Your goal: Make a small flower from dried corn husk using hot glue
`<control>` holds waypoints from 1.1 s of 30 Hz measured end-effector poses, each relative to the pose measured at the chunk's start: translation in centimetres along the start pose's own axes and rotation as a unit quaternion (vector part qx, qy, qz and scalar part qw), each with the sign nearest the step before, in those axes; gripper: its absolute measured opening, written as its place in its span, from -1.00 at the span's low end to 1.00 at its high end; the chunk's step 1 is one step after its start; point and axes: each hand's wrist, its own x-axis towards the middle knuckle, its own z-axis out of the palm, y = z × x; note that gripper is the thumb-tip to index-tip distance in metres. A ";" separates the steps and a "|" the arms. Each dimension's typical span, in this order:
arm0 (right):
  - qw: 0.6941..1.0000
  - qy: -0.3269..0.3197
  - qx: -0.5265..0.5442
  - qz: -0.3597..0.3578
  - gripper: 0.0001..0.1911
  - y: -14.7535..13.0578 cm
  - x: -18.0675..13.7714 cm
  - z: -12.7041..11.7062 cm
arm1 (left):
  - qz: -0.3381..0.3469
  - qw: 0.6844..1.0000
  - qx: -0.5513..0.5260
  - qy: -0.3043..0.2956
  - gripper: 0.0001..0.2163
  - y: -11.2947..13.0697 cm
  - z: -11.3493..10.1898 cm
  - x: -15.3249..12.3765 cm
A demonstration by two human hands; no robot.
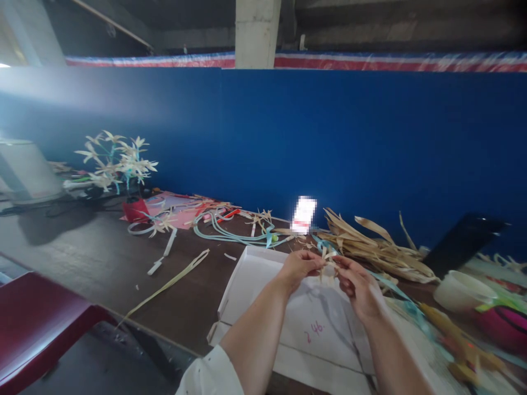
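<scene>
My left hand (pixel 300 267) and my right hand (pixel 357 284) meet above a white cardboard box lid (pixel 263 291). Both pinch a small pale flower made of dried leaf strips (pixel 328 262), with fingers closed on its petals. A light blue ribbon stem (pixel 387 282) trails from the flower to the right. The hands hover just over the lid, near its far edge.
A pile of dried corn husks (pixel 370 244) lies behind the hands. A bunch of finished husk flowers (pixel 117 159) stands far left. Blue cord loops (pixel 230 230), a white bowl (pixel 463 289), a dark tablet (pixel 463 238) and a red seat (pixel 37 318) surround the dark table.
</scene>
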 end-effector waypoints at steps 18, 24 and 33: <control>0.989 0.024 0.101 0.107 -0.62 0.4 0.1 -0.1 | 0.064 0.996 -0.007 0.054 -0.68 -1.1 -0.2 1.2; 0.983 -0.007 0.119 0.138 -0.67 1.0 0.2 0.6 | 0.099 0.991 0.060 0.073 -0.74 -1.3 0.0 1.4; 0.989 0.030 0.121 0.078 -0.65 1.2 0.3 1.2 | 0.106 0.983 0.137 0.060 -0.77 -1.3 0.2 0.9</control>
